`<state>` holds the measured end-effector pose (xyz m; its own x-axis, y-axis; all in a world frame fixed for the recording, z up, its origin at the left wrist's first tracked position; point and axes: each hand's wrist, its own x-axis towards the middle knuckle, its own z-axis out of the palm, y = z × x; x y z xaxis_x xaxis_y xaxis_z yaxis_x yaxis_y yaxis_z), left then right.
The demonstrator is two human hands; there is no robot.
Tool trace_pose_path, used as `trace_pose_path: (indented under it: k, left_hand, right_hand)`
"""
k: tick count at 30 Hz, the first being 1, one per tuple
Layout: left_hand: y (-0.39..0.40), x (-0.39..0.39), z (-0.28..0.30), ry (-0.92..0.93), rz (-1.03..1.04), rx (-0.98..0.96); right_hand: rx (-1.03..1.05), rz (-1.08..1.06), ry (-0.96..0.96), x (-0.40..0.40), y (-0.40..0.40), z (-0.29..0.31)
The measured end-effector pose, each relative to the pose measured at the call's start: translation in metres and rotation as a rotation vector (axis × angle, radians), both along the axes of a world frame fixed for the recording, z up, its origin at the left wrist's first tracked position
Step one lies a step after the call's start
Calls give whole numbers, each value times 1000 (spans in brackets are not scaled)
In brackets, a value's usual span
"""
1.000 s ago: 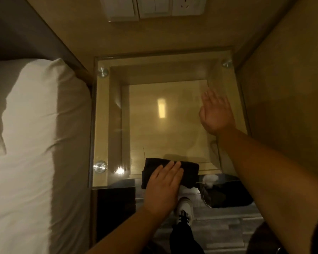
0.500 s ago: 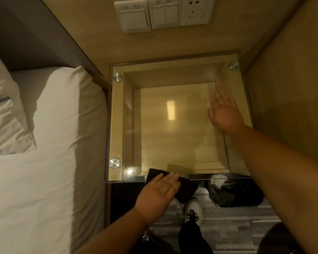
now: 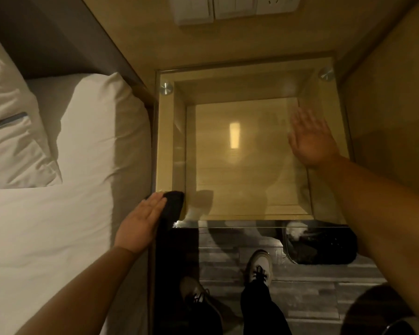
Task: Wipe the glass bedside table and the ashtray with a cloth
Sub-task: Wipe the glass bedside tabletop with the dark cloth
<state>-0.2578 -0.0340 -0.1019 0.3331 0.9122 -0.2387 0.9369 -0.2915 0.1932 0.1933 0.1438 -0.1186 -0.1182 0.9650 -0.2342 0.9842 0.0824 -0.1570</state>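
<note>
The glass-topped bedside table (image 3: 228, 88) stands against the wooden wall, with metal studs at its corners and a wooden shelf visible beneath the glass. A black cloth (image 3: 173, 206) lies at the table's front left corner, partly hanging over the edge. My left hand (image 3: 140, 223) presses flat on the cloth, fingers straight and together. On the right side of the glass my right hand (image 3: 311, 139) rests flat with fingers spread, holding nothing. No ashtray can be made out on the glass.
A bed with a white sheet (image 3: 82, 189) and pillows (image 3: 12, 131) borders the table on the left. Wall switches and a socket (image 3: 232, 7) sit above. A dark bin (image 3: 324, 245) stands under the table's front right. My shoes (image 3: 258, 267) are on the floor.
My left hand has slid the cloth from the front middle of the glass to the front left corner. My right hand has stayed flat on the right side.
</note>
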Motion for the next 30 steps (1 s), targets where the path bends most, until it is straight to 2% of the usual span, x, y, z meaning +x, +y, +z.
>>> trace_pose_path:
  k: [3, 6, 9, 13, 17, 20, 24, 30]
  left_hand:
    - [11, 6, 8, -11, 33, -59]
    - [13, 30, 35, -89, 188, -120]
    - [19, 53, 63, -172, 228, -109]
    - [34, 78, 101, -256, 182, -146]
    - [51, 103, 150, -250, 88, -108]
    - [60, 118, 188, -182, -9, -72]
    - [62, 131, 234, -129, -122, -31]
    - [45, 147, 276, -148, -210, -86]
  right_hand:
    - [-68, -56, -6, -7, 4, 3]
    - [-179, -94, 18, -21, -1, 16]
    - [-180, -52, 64, -41, -18, 38]
    - [-160, 84, 243, -87, -50, 93]
    - [-151, 378, 418, -132, -84, 171]
    - [-52, 535, 347, -148, -101, 216]
    - [116, 442, 278, -144, -113, 256]
    - [131, 331, 202, -125, -140, 304]
